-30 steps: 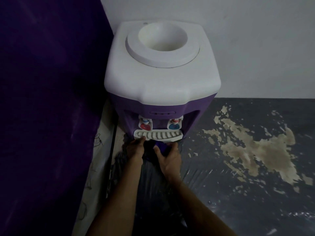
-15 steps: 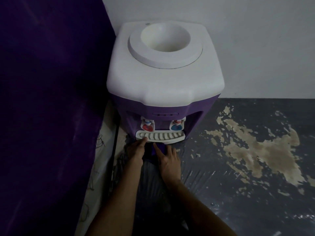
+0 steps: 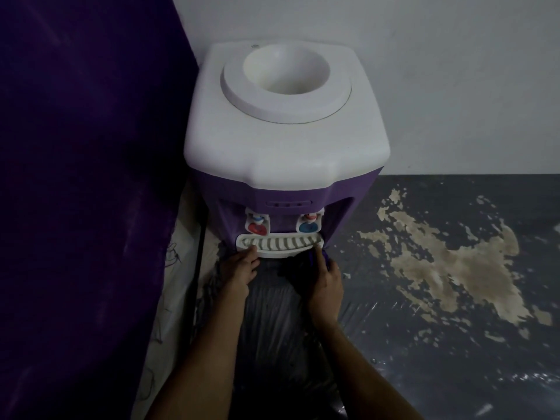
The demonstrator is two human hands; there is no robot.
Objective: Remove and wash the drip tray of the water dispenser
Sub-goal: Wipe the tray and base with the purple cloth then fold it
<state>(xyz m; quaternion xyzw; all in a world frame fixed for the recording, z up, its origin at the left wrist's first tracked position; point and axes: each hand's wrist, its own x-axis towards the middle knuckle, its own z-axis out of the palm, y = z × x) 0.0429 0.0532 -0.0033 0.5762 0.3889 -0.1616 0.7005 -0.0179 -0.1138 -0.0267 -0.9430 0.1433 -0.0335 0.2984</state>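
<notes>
A purple water dispenser (image 3: 285, 189) with a white top stands against the wall. Its white slotted drip tray (image 3: 280, 244) sits in place under the red tap (image 3: 257, 227) and the blue tap (image 3: 308, 226). My left hand (image 3: 239, 271) grips the tray's left end, thumb on the grille. My right hand (image 3: 325, 281) has moved to the tray's right end, fingers at its corner against the purple body.
A dark purple surface (image 3: 85, 192) fills the left side. A white wall (image 3: 454, 86) runs behind. The dispenser stands on a dark grey plastic-covered top (image 3: 439, 344) with large beige worn patches at the right. A black cable (image 3: 198, 262) hangs at the left.
My right hand slid from under the tray's middle to its right end. My left hand stayed on the left end. The camera shifted slightly.
</notes>
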